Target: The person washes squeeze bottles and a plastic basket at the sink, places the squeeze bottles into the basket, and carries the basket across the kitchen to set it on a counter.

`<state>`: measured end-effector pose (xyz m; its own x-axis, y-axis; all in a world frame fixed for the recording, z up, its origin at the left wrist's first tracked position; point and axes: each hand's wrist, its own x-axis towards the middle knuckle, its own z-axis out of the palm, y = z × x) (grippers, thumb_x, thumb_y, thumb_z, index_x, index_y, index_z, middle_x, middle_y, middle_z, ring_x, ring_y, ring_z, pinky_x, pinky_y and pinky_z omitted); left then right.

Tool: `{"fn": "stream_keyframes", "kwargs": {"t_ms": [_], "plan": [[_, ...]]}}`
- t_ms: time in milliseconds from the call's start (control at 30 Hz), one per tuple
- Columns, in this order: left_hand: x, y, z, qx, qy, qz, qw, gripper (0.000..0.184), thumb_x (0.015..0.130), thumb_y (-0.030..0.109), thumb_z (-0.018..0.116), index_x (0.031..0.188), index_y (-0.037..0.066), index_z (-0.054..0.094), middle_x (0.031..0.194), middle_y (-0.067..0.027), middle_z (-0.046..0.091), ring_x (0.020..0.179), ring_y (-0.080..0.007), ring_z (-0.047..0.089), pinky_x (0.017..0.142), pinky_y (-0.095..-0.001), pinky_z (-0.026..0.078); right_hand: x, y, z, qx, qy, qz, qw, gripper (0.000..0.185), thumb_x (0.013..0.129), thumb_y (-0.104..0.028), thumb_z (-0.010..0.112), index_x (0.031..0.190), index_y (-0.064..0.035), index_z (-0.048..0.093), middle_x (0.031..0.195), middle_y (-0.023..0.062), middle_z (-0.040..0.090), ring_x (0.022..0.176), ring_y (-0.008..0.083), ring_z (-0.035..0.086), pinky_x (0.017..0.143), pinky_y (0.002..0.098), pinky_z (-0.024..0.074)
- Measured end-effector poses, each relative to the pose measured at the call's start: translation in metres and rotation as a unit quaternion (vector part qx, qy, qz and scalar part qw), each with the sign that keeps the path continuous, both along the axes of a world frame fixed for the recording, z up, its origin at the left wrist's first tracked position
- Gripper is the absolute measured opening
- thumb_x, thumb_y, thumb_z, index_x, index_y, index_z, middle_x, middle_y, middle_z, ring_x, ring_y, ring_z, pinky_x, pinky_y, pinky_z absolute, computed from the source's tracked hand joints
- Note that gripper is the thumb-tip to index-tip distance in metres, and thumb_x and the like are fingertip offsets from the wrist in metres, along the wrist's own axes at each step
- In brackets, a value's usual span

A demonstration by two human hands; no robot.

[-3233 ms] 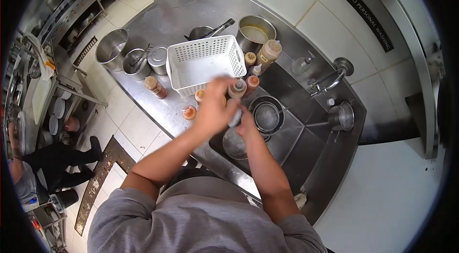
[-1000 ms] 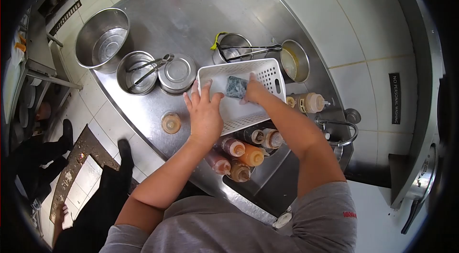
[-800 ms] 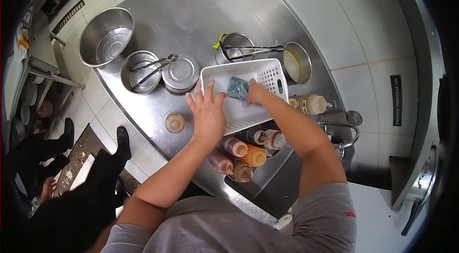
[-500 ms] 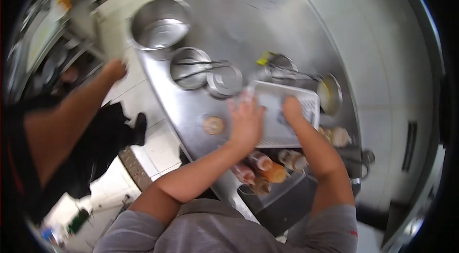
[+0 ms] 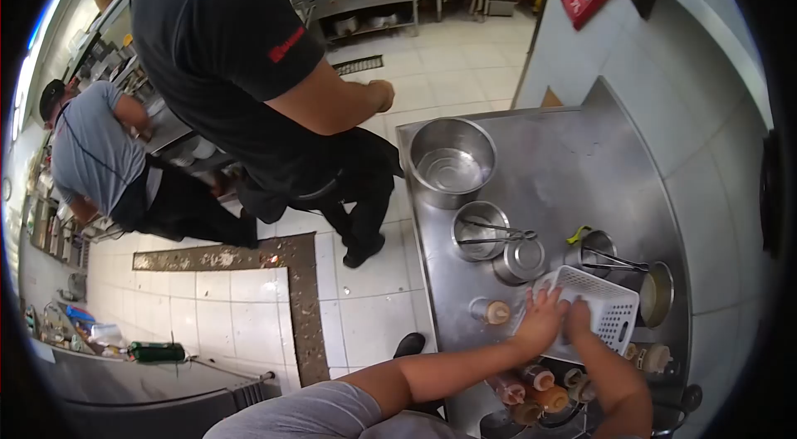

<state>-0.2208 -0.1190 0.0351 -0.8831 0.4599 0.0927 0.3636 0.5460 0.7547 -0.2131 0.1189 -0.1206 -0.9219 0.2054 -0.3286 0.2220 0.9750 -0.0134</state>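
Observation:
A white perforated basket [image 5: 610, 294] rests on the steel counter [image 5: 548, 153]. My left hand [image 5: 541, 321] lies over its near left side with the fingers spread. Inside the basket is my right hand [image 5: 577, 323], its fingers curled; the scrubbing pad seen there earlier is hidden now. Several sauce bottles [image 5: 550, 399] stand just below the basket. One more bottle [image 5: 491, 311] is left of my left hand. Behind the basket is a small pot with tongs [image 5: 599, 248], and a pot of yellowish liquid [image 5: 657, 294] stands at its right.
On the counter are a large pot [image 5: 452, 163], a smaller pot with tongs [image 5: 480, 231] and a lidded container [image 5: 523, 258]. A person in black [image 5: 241, 65] stands left of the counter. Another person in grey [image 5: 104, 140] is at the far-left workbench.
The view has swung left and up, showing more of the kitchen and two people. Bottles once in the basket's area stand below it. My hands have stayed at the basket; the pad has dropped from sight.

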Motion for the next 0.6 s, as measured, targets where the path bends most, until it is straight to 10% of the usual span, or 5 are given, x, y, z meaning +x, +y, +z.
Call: {"fn": "stream_keyframes", "kwargs": {"t_ms": [167,200,300,433,600], "plan": [[0.001,-0.003,0.002,-0.028,0.005,-0.016,0.999,0.039,0.079,0.003,0.052,0.117,0.006,0.055,0.138,-0.0196,0.037,0.135,-0.0417,0.027,0.109,-0.0619,0.019,0.003,-0.052,0.02,-0.078,0.115,0.37,0.919,0.028,0.083,-0.014,0.051,0.106,0.001,0.06,0.101,0.023,0.063,0.095,0.0369,0.06,0.089,0.0445,0.0455],[0.0,-0.003,0.002,-0.036,0.011,-0.009,0.999,0.04,0.078,0.002,0.052,0.118,0.007,0.054,0.138,-0.0193,0.037,0.135,-0.0413,0.027,0.108,-0.0618,0.02,-0.008,-0.053,0.046,0.037,-0.072,0.324,0.942,0.027,0.081,-0.016,0.056,0.102,-0.0002,0.063,0.104,0.0208,0.063,0.095,0.035,0.061,0.088,0.0444,0.0469],[0.003,-0.004,-0.002,-0.042,0.021,-0.003,0.999,0.046,0.076,0.0,0.053,0.121,0.007,0.052,0.138,-0.0194,0.037,0.134,-0.0405,0.027,0.108,-0.0619,0.021,-0.004,-0.015,0.079,0.024,-0.121,0.056,0.991,0.028,0.079,-0.019,0.061,0.098,-0.0003,0.066,0.102,0.0198,0.065,0.094,0.0338,0.063,0.086,0.0444,0.0486],[0.003,0.001,0.003,-0.007,0.03,0.019,0.999,0.061,0.071,-0.004,0.055,0.129,0.009,0.045,0.137,-0.021,0.035,0.134,-0.0394,0.028,0.108,-0.0594,0.023,0.005,-0.032,0.102,0.03,-0.128,0.157,0.979,0.027,0.072,-0.022,0.068,0.095,-0.0069,0.068,0.092,0.0184,0.067,0.089,0.0357,0.064,0.08,0.0421,0.0506],[0.01,0.003,-0.022,0.186,0.046,0.084,0.978,0.068,0.067,-0.009,0.054,0.132,0.004,0.04,0.135,-0.0254,0.035,0.131,-0.0399,0.033,0.106,-0.0431,0.033,0.063,-0.035,0.246,-0.247,0.371,-0.017,0.895,0.02,0.064,0.004,0.064,0.081,-0.0046,0.058,0.083,0.0114,0.064,0.079,0.0283,0.063,0.072,0.0371,0.0495]]}}
